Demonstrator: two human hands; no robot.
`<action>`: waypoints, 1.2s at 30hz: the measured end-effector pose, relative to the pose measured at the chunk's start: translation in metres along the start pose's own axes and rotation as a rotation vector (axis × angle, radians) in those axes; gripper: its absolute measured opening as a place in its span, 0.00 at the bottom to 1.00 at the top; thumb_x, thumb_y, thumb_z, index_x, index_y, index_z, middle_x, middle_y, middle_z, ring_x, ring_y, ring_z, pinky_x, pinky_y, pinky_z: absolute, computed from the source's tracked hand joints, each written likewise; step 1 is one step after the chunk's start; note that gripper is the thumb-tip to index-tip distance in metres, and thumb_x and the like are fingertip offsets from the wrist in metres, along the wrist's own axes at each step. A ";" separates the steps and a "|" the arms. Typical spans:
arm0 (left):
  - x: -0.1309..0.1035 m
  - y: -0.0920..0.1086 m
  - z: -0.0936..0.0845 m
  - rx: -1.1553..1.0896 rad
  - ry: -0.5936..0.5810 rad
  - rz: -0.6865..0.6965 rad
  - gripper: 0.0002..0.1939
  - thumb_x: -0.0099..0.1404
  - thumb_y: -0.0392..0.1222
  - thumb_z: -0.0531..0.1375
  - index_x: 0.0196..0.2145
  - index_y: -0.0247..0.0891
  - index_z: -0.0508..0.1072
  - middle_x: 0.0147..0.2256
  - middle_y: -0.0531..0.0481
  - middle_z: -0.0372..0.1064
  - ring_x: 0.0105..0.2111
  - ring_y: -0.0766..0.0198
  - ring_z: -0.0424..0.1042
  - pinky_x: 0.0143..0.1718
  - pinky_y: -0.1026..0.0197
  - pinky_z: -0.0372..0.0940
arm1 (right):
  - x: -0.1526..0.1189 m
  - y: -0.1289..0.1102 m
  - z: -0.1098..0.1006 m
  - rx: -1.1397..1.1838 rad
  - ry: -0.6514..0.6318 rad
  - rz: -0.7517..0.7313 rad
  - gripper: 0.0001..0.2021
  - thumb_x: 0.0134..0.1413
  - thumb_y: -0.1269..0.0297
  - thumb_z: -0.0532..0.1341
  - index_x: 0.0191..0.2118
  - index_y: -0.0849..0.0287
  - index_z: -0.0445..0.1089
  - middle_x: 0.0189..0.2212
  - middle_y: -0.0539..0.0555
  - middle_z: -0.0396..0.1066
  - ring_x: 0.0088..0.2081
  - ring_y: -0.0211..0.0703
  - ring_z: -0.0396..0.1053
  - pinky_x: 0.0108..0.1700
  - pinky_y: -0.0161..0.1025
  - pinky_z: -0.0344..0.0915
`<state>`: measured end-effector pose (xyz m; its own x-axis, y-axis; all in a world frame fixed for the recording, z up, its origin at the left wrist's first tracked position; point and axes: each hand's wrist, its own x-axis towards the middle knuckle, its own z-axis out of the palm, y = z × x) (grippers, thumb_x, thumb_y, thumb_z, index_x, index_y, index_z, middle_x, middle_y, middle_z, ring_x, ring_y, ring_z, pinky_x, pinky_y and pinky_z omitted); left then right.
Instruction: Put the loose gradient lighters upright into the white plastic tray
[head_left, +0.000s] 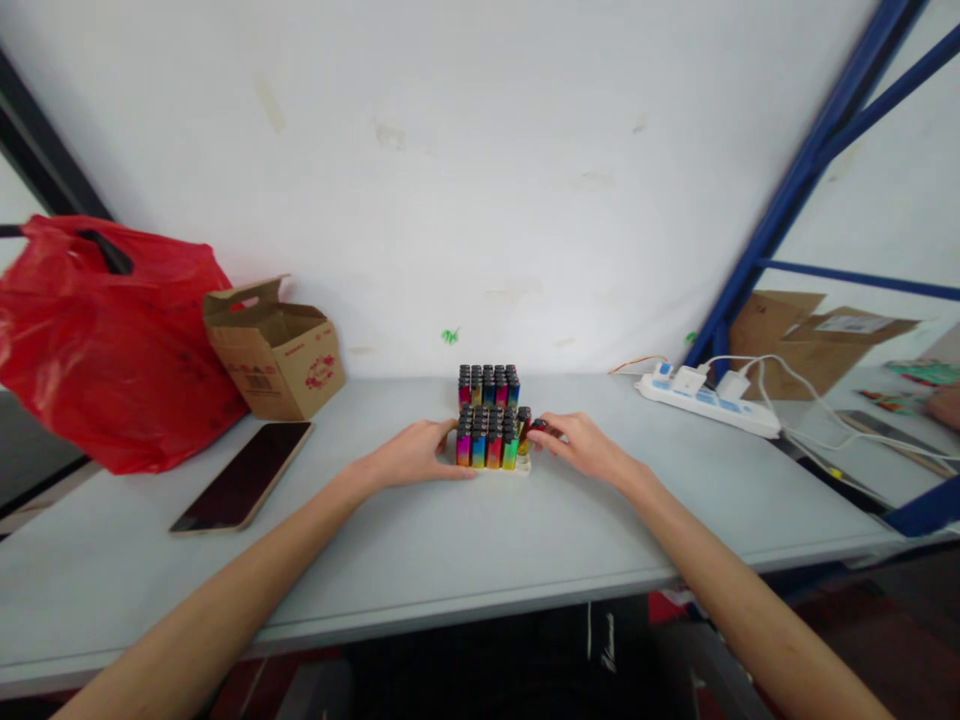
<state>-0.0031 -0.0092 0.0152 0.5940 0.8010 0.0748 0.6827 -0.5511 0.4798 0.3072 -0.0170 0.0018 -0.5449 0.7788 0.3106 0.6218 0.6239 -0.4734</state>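
Observation:
Several rows of colourful lighters (487, 448) with black tops stand upright in a white tray (523, 466) on the table. My left hand (420, 455) is curved around the tray's left end, its thumb along the front edge and its fingers by the left side. Between the fingertips of my right hand (574, 442) is a dark lighter (538, 426) with some red on it, close to the tray's right end. Bare white tray shows at the front right corner. Directly behind stands a second block of upright lighters (489, 386).
On the left are a red plastic bag (112, 340), an open cardboard box (281, 355) and a phone (244, 478) lying flat. A white power strip (709, 403) with plugs and cables lies at right, near a blue metal frame (780, 190). A white wall rises behind.

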 end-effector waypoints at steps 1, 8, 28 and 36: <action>0.000 0.000 0.000 0.002 -0.001 0.005 0.35 0.56 0.69 0.65 0.50 0.39 0.73 0.35 0.48 0.77 0.32 0.54 0.74 0.33 0.59 0.61 | 0.000 -0.001 0.001 -0.032 -0.022 -0.009 0.18 0.73 0.50 0.52 0.41 0.57 0.71 0.32 0.54 0.78 0.31 0.45 0.73 0.36 0.38 0.64; 0.001 0.000 0.005 0.063 0.053 0.020 0.27 0.57 0.64 0.64 0.43 0.39 0.73 0.33 0.51 0.76 0.29 0.58 0.71 0.31 0.61 0.60 | 0.005 -0.014 0.004 -0.423 -0.111 0.064 0.19 0.73 0.49 0.52 0.42 0.57 0.73 0.36 0.57 0.79 0.34 0.47 0.75 0.34 0.37 0.58; 0.015 -0.016 0.007 0.146 0.113 -0.121 0.29 0.61 0.71 0.61 0.38 0.39 0.74 0.27 0.50 0.70 0.27 0.57 0.67 0.28 0.60 0.54 | 0.014 0.010 0.031 -0.244 0.004 0.002 0.16 0.68 0.50 0.60 0.38 0.59 0.70 0.37 0.56 0.74 0.36 0.45 0.70 0.40 0.39 0.62; 0.024 -0.022 0.009 0.067 0.116 -0.131 0.29 0.56 0.71 0.64 0.30 0.40 0.71 0.28 0.50 0.71 0.28 0.57 0.68 0.29 0.59 0.57 | 0.016 0.016 0.033 -0.218 0.021 -0.023 0.15 0.69 0.51 0.60 0.36 0.58 0.69 0.35 0.55 0.74 0.35 0.44 0.70 0.38 0.40 0.63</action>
<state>0.0001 0.0199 -0.0014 0.4475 0.8865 0.1176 0.7804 -0.4513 0.4328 0.2896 0.0034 -0.0277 -0.5496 0.7642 0.3377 0.7179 0.6387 -0.2770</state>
